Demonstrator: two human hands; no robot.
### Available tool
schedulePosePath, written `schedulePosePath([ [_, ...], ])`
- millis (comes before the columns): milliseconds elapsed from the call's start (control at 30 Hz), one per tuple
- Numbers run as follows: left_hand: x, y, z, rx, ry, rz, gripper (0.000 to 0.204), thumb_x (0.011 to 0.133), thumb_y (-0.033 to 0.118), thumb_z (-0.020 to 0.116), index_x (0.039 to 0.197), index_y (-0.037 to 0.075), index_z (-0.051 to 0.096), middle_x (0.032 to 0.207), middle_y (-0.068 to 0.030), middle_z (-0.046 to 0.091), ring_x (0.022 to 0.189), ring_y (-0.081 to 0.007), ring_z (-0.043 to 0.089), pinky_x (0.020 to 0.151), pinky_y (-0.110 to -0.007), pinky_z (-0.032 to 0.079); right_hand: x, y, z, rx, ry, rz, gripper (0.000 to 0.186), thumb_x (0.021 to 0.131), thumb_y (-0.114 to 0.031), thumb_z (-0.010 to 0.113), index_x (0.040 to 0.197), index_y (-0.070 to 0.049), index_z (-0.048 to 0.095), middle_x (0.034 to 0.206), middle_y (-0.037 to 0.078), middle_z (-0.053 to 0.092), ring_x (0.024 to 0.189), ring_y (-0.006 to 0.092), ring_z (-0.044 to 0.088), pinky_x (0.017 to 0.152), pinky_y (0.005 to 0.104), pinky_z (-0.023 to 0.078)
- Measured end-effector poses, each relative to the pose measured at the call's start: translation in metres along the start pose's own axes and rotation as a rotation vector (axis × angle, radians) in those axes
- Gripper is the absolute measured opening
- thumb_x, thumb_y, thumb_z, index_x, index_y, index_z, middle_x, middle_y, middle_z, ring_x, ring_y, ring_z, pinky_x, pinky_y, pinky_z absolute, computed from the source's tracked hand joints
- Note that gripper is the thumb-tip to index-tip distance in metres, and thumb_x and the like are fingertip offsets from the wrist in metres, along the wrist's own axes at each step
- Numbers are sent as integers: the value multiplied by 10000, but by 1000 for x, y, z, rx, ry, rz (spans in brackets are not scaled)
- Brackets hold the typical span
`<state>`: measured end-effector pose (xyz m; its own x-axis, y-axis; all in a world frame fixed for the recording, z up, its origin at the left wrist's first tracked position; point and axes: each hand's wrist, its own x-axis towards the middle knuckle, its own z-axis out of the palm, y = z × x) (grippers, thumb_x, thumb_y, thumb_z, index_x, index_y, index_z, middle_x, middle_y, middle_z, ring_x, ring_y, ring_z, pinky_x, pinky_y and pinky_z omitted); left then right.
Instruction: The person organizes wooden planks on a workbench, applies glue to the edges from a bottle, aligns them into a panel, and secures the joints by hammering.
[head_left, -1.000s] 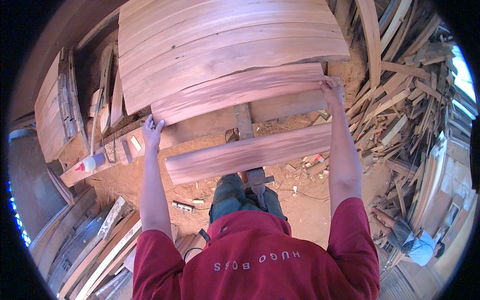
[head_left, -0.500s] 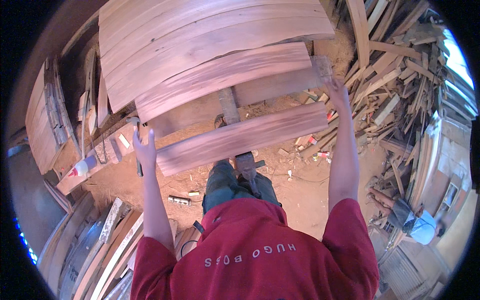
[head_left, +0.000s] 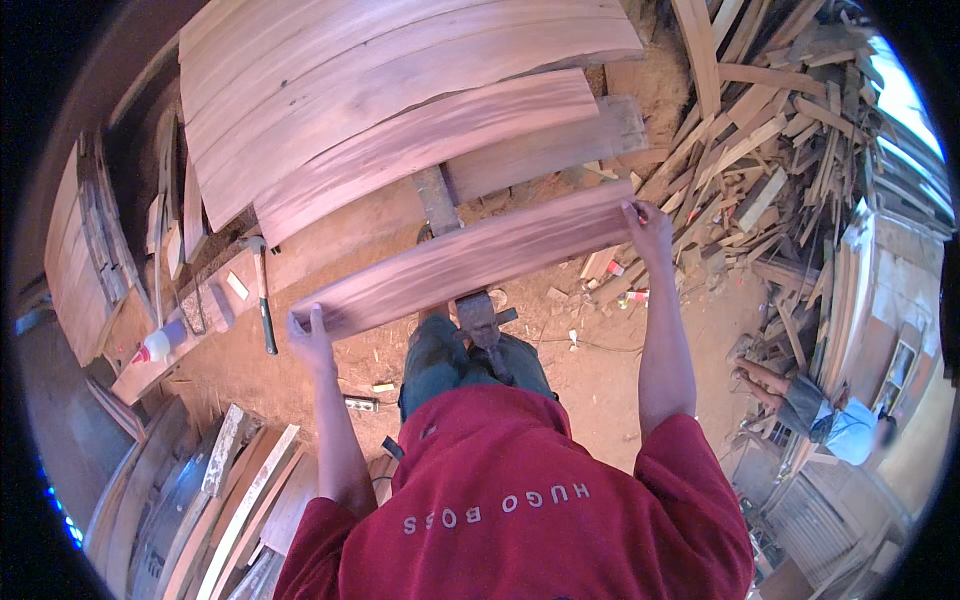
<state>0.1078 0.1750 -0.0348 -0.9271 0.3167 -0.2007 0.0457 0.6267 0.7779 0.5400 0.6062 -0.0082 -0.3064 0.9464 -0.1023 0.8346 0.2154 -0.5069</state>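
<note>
A long reddish wooden board [head_left: 470,258] lies crosswise in front of me, its left end nearer than its right. My left hand [head_left: 312,338] is closed on its left end, thumb on top and fingers below. At the other end my right hand [head_left: 648,228] pinches the corner. Below the board's middle, a dark metal clamp [head_left: 480,318] sticks out toward my legs. Beyond is another board [head_left: 430,150], set against a wide panel of joined planks [head_left: 400,60]. A hammer [head_left: 262,295] rests on a beam left of the board.
A white bottle with a red tip [head_left: 153,347] lies at the left on a wooden beam [head_left: 150,375]. Stacked planks [head_left: 230,510] fill the lower left. Scrap wood [head_left: 780,150] is heaped at the right. Another person [head_left: 845,428] is at the far right. Wood chips litter the floor.
Both hands, open beside the board before, have closed on its two ends. The board's near face has tilted and it sits slightly farther left in view.
</note>
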Motion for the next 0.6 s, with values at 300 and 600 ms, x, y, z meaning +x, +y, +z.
schedulePosePath([
  [300,88,16,12,74,15,-35,338,854,267,768,953,-22,622,868,-68,616,792,-150,521,726,-326,459,62,-21,11,-134,-42,-66,463,895,-465,646,1036,-30,718,896,236,699,860,392,684,779,464,531],
  [600,125,-17,44,-56,131,-141,627,825,201,796,1293,-127,538,1203,-163,645,1071,-202,606,931,-322,472,112,-17,64,-54,-7,15,435,875,-429,659,1011,-22,729,922,247,699,916,390,680,815,461,523],
])
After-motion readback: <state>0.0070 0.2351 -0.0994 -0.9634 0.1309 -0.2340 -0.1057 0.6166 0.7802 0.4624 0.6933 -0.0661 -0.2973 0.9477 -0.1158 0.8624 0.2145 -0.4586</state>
